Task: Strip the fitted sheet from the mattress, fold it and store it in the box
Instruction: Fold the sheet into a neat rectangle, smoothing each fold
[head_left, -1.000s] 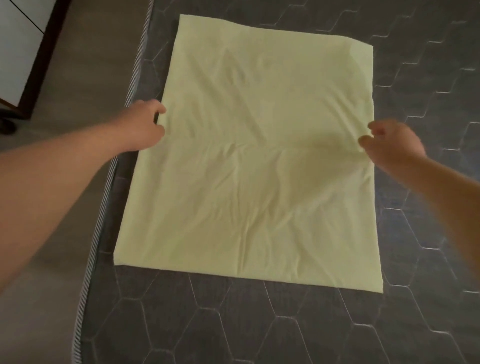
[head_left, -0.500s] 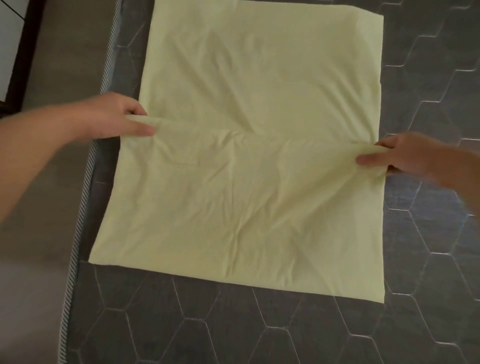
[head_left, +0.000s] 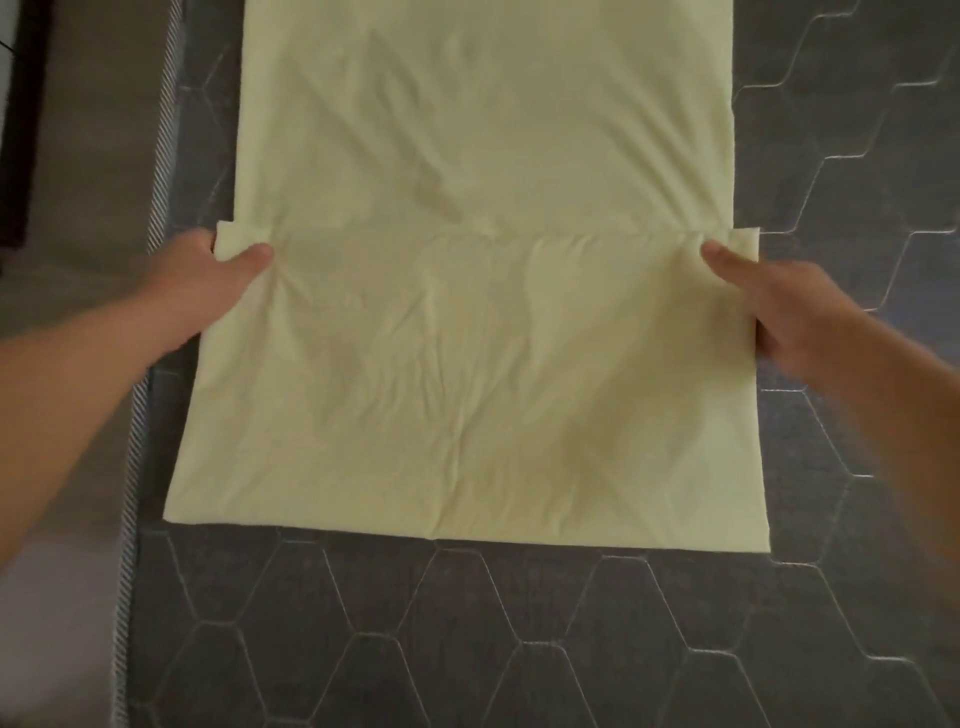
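- Dark grey mattress (head_left: 519, 649), stitched in a hexagon pattern, filled most of the view and served as the working surface.
- On it lay the fitted sheet (head_left: 467, 389), pale yellow-green and already folded into a long rectangle. Its long axis ran straight away from the person, and its far end passed out of the top of the view.
- Its near edge lay flat and square to the person. A cross-fold stood up as a ridge roughly halfway along the visible length, its two ends poking out slightly past the sheet's side edges.
- The left hand (head_left: 208, 280) pinched the left end of that ridge, thumb on top and the other fingers hidden under the cloth.
- The right hand (head_left: 779, 306) gripped the right end the same way, one digit pressed on top and the others curled round the side edge.
- The sheet's left side ran just beside the mattress's striped piping (head_left: 136, 415).
- Beyond the piping was a brownish floor (head_left: 78, 182), with a dark piece of furniture (head_left: 21, 130) at the far left.
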